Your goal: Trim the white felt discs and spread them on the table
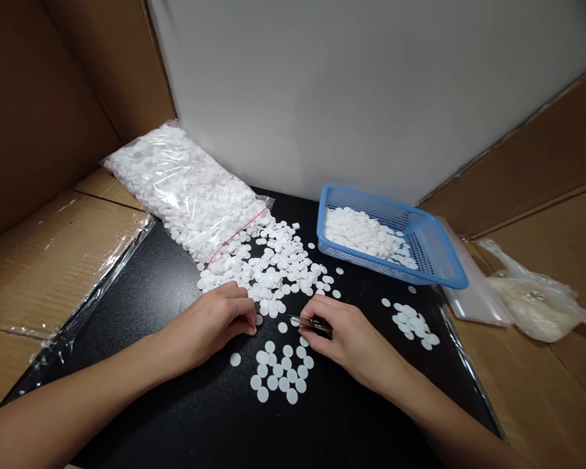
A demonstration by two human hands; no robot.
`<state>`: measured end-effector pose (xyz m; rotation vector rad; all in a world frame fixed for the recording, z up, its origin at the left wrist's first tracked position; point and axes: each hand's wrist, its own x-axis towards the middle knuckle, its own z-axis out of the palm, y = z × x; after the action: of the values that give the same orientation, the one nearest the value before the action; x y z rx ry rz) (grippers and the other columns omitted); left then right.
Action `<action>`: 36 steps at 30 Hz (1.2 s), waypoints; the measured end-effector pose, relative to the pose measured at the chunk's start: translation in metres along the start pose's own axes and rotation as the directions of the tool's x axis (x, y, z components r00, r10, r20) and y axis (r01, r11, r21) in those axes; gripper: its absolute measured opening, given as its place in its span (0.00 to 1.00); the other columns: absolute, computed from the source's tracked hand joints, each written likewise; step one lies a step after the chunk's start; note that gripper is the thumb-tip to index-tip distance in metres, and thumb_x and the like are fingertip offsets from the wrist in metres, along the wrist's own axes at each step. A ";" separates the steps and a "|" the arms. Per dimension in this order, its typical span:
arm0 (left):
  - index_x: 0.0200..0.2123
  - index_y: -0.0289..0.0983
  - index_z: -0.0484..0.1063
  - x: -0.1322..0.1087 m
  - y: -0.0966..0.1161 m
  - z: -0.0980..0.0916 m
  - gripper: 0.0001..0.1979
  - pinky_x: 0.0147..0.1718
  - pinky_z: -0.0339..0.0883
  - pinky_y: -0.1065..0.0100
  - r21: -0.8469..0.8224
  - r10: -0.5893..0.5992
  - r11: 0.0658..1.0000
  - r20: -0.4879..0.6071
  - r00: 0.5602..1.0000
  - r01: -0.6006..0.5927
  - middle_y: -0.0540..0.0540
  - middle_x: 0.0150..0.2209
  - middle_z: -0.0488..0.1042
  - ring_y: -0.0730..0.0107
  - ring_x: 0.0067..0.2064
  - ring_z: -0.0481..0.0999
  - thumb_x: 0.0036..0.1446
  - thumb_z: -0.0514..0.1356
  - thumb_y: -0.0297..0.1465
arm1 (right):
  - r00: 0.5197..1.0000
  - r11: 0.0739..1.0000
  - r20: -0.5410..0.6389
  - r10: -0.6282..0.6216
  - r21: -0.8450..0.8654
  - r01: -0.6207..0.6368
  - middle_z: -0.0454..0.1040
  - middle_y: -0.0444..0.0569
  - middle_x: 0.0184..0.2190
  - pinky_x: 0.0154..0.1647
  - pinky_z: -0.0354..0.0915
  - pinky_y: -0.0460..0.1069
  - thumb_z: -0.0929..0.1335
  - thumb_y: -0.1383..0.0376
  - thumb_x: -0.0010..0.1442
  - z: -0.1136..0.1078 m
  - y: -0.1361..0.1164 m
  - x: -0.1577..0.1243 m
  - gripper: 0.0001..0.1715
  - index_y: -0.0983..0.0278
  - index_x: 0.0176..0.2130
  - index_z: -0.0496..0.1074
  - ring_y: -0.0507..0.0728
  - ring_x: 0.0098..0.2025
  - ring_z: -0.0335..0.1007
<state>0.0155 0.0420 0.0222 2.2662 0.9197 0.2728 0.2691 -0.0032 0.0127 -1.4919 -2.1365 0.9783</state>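
White round discs [278, 257] spill from an open clear bag [176, 176] onto the black table [176, 417]. My left hand [229, 316] is closed at the near edge of this pile, with a small white disc, partly hidden, at its fingertips. To its right, my right hand [329, 326] grips a thin tool with a dark handle [320, 324]; its narrow metal tip points left over the discs. Just below and between both hands lies a loose group of flat discs [282, 372], and one disc [235, 359] sits apart below my left hand.
A blue basket [449, 260] holding many white discs stands at the back right. Nearer me is another small disc cluster [413, 324]. Plastic bags [542, 306] lie on cardboard at the far right. Cardboard walls [58, 78] flank the table.
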 end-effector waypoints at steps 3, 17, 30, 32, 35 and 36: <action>0.34 0.38 0.74 0.001 -0.002 -0.006 0.07 0.37 0.66 0.70 -0.036 -0.022 0.999 -0.111 0.994 0.018 0.49 0.35 0.76 0.68 0.37 0.75 0.64 0.58 0.23 | 0.998 0.998 0.042 0.046 -0.036 -0.044 0.73 0.45 0.34 0.33 0.63 0.49 0.70 0.69 0.62 -0.002 0.000 -0.001 0.06 0.60 0.33 0.69 0.54 0.33 0.70; 0.35 0.37 0.69 -0.005 0.008 0.007 0.11 0.34 0.64 0.70 0.005 0.050 0.999 -0.019 0.999 -0.050 0.48 0.36 0.73 0.69 0.35 0.73 0.64 0.52 0.19 | 0.992 0.992 0.015 -0.122 -0.003 0.122 0.70 0.45 0.35 0.32 0.63 0.47 0.66 0.76 0.58 0.003 0.000 -0.003 0.11 0.60 0.33 0.67 0.53 0.32 0.67; 0.33 0.38 0.66 -0.003 0.009 0.010 0.10 0.32 0.61 0.70 -0.072 -0.054 0.996 -0.066 0.996 0.050 0.49 0.34 0.71 0.69 0.34 0.71 0.64 0.50 0.21 | 0.995 0.991 -0.046 -0.090 0.094 0.094 0.70 0.50 0.40 0.42 0.71 0.51 0.58 0.77 0.64 0.008 0.000 0.005 0.18 0.60 0.37 0.71 0.56 0.42 0.72; 0.33 0.38 0.66 -0.003 0.010 0.011 0.10 0.32 0.60 0.70 -0.074 -0.041 0.997 -0.037 0.998 0.038 0.49 0.34 0.71 0.69 0.33 0.70 0.64 0.50 0.20 | 0.997 0.987 -0.003 -0.071 0.141 0.071 0.69 0.49 0.40 0.41 0.70 0.50 0.59 0.79 0.64 0.013 -0.004 0.005 0.17 0.61 0.37 0.71 0.55 0.41 0.71; 0.34 0.38 0.68 -0.004 0.014 0.012 0.10 0.32 0.60 0.71 -0.147 0.039 0.989 0.038 0.999 -0.033 0.50 0.34 0.71 0.70 0.33 0.70 0.64 0.51 0.20 | 0.995 0.983 0.073 -0.066 0.176 0.052 0.68 0.48 0.39 0.39 0.68 0.48 0.60 0.81 0.62 0.017 -0.013 0.002 0.18 0.62 0.37 0.71 0.54 0.39 0.69; 0.35 0.39 0.68 -0.005 0.016 0.012 0.10 0.33 0.61 0.71 -0.175 0.066 0.983 0.066 0.996 -0.054 0.50 0.34 0.72 0.70 0.34 0.70 0.64 0.52 0.20 | 0.993 0.983 0.097 -0.074 0.176 0.056 0.68 0.47 0.39 0.38 0.67 0.47 0.61 0.82 0.61 0.018 -0.016 0.001 0.18 0.62 0.37 0.71 0.53 0.38 0.68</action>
<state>0.0252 0.0243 0.0240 2.1312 0.7611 0.2849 0.2464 -0.0121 0.0119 -1.3077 -2.0951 1.2075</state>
